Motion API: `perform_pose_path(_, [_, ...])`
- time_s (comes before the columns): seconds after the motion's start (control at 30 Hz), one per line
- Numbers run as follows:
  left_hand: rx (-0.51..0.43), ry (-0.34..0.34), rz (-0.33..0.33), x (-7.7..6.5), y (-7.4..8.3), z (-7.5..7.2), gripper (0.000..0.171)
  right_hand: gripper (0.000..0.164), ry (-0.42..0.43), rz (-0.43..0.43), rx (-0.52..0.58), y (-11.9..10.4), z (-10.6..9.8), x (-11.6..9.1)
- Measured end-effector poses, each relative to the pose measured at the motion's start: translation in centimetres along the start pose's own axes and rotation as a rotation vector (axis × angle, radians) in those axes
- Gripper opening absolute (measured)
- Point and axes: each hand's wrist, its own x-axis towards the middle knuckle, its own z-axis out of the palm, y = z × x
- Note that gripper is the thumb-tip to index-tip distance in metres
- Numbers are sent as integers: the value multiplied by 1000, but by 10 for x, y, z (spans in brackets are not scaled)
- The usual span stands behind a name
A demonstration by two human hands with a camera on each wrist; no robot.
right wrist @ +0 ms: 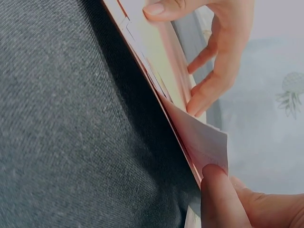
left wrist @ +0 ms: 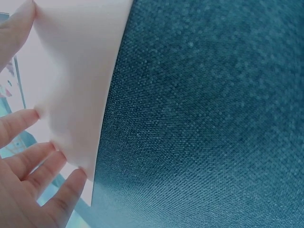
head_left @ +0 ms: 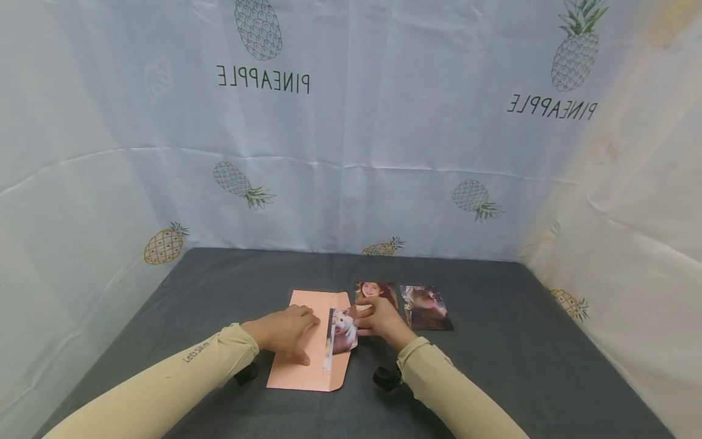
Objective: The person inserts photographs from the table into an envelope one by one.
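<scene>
- On the dark bench, near its middle, the pink envelope lies flat, with the animal photo at its right-hand side; whether the photo's hidden end sits inside or only on top, I cannot tell.
- The left hand rests on the envelope with its fingers spread wide and gripping nothing.
- The right hand pinches the animal photo's right edge between thumb and fingers; the right wrist view shows this end lifted at a slant.
- Likely trouble: the photo could crease or catch on the paper edge if the right hand pushes while it is tilted. Should the left hand press too lightly, the envelope could skid; too hard, and it could pinch the layers together.
- Just beyond the right hand lie 2 more photos: the portrait photo, partly covered by it, and the dark photo beside that. A careless sweep there might shift them.
- Room for moving looks better toward the left and near sides; behind, the bench ends at the curtain.
</scene>
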Motion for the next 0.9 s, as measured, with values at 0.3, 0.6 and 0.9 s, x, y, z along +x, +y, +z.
perform_pose_path(0.3, [-19, -6, -19, 0, 0, 0, 75, 46, 41, 4, -109, -2, 7, 0])
perform_pose_path(0.6, [-33, -17, -36, 2, 0, 1, 75, 46, 46, 16, -110, 1, 11, 0])
perform_pose_path(0.9, [-19, -19, -37, 3, 0, 2, 75, 45, 52, 7, -125, 5, 15, 1])
